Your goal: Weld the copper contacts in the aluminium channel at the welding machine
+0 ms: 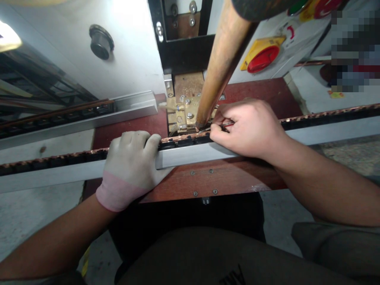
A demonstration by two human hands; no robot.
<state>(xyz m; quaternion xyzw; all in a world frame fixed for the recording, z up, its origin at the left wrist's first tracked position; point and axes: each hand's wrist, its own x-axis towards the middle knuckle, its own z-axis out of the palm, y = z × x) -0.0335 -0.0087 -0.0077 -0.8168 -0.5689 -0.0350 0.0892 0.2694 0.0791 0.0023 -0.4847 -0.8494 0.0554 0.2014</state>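
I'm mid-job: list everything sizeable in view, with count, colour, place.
Rail: two stretches showing, silver, across front
Strips: count unclear, black and copper, along rail
Channel: one, silver, back left
Thick bar: one, brown, slanting to centre
Block: one, brassy, centre
Rotary switch: one, red on yellow, upper right
Knob: one, black, upper left
Panels: two, white, behind
Frame: one, black, top centre
Base: one, maroon, beneath rail
Thin piece: one, partly red, centre
Left grip: one, white-pink glove, over rail
Right grip: one, bare, on thin piece

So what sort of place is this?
Probably a factory workshop: a red switch on a pale cabinet, a thick coppery rod and a long metal rail.
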